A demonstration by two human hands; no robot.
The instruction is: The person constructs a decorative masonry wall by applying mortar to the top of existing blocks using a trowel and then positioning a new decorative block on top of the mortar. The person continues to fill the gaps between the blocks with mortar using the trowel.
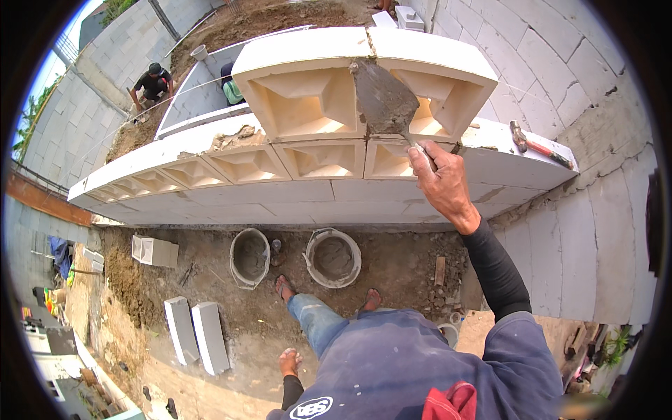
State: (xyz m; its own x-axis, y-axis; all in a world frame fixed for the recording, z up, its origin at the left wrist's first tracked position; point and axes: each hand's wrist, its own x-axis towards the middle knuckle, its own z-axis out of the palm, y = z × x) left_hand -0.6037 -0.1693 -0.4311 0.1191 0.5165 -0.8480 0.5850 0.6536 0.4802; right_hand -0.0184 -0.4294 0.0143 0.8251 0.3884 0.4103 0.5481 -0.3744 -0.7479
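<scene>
"Where's the trowel (385,101)?"
"Right hand (442,183) grips its handle; blade overlaps the meeting edges of two ventilation blocks (301,105)."
"Left hand (289,362)?"
"Hanging in open room, well off the wall (297,192); grip unclear."

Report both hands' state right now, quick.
Left hand: nothing visibly held; open or closed can't be told.
Right hand: closed, holding a masonry trowel.
</scene>
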